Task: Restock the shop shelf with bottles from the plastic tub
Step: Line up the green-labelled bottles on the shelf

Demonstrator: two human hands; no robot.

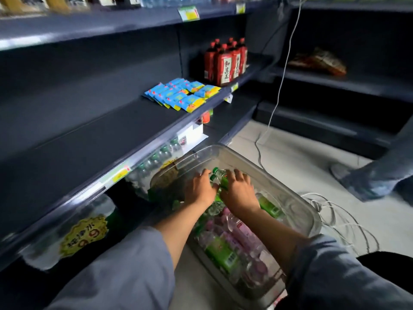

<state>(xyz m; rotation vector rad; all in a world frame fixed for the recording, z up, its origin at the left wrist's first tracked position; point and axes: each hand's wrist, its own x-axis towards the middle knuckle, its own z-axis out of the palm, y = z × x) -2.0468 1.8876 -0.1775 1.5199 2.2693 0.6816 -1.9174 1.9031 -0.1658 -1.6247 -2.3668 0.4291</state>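
Tub [299,195], on floor by shelf [93,139]: we've both hands in. Left hand [199,190] & right hand [239,191] closed round green-capped bottle [220,177] at far end. Risk: bottle slips if gripped w/ loose hold; neighbours shift.

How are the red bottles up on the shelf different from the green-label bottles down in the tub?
The red bottles stand upright in a tight cluster on the shelf; the green-label bottles lie on their sides, jumbled with pink-label ones in the plastic tub. The red bottles look dark with red labels and caps; the green-label bottles look clear. Nobody touches the red ones, while the left hand and right hand reach among the tub's bottles. Both kinds are capped drink bottles.
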